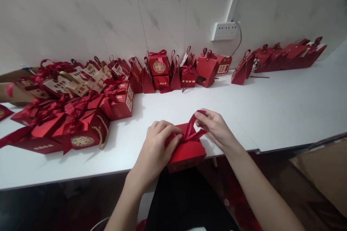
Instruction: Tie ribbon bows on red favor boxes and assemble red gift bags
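Observation:
A small red gift box (188, 155) sits at the front edge of the white table, jutting slightly over it. Across its top runs a dark red ribbon (190, 130), crossed or knotted near the middle. My left hand (159, 142) rests on the box's left side, thumb and fingers pinching the ribbon close to the knot. To the right, my right hand (214, 126) holds a raised loop or end of the same ribbon between thumb and fingers. Whether the knot is tight cannot be seen.
Larger red gift boxes (54, 133) with ribbon bows fill the table's left side. Several small red boxes (207, 68) line the tiled wall, below a white power strip (224, 31). A cardboard box (322, 173) stands at the lower right, beyond the table edge.

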`<state>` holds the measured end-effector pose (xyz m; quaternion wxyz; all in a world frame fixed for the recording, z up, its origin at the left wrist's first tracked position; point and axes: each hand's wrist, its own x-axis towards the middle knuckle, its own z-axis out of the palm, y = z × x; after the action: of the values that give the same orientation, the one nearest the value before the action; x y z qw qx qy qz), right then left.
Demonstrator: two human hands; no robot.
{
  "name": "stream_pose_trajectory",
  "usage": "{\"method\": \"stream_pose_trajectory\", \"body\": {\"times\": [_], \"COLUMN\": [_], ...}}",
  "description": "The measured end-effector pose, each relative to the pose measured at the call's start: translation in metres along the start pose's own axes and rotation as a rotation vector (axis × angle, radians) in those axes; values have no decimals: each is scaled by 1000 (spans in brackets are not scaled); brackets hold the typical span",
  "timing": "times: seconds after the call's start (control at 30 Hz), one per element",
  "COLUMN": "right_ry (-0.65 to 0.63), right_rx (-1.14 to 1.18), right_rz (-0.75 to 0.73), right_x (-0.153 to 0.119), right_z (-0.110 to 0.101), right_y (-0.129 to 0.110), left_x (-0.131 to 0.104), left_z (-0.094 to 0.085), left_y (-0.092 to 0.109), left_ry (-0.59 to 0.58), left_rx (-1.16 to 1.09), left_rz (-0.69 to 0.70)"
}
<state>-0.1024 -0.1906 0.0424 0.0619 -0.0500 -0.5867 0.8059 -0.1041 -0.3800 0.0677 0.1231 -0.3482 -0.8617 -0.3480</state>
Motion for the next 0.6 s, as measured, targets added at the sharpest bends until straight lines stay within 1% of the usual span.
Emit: {"method": "stream_pose_trajectory", "body": {"times": [0.1, 0.23, 0.33, 0.43, 0.5, 0.53, 0.6], "right_ry": [-63, -180, -276, -367, -389, -379, -334], "right_rx": [-101, -276, -467, -652, -732, -761, -807], "right_rz": [-19, 52, 89, 97, 93, 77, -7], "right_x": [19, 45, 59, 69, 75, 76, 76], "right_z": [4, 12, 17, 17, 15, 14, 15], "right_y": [-3, -2, 1, 4, 3, 0, -11], "left_x": [-2, -2, 1, 3, 3, 2, -2], "left_z": [1, -1, -2, -3, -5, -7, -9], "left_y": [-5, -7, -9, -12, -11, -8, 1], "left_ry": [-39, -81, -116, -131, -102, -74, 0], "left_rx": [5, 14, 8, 38, 125, 187, 308], "left_rz": [19, 59, 118, 168, 228, 268, 339]}}
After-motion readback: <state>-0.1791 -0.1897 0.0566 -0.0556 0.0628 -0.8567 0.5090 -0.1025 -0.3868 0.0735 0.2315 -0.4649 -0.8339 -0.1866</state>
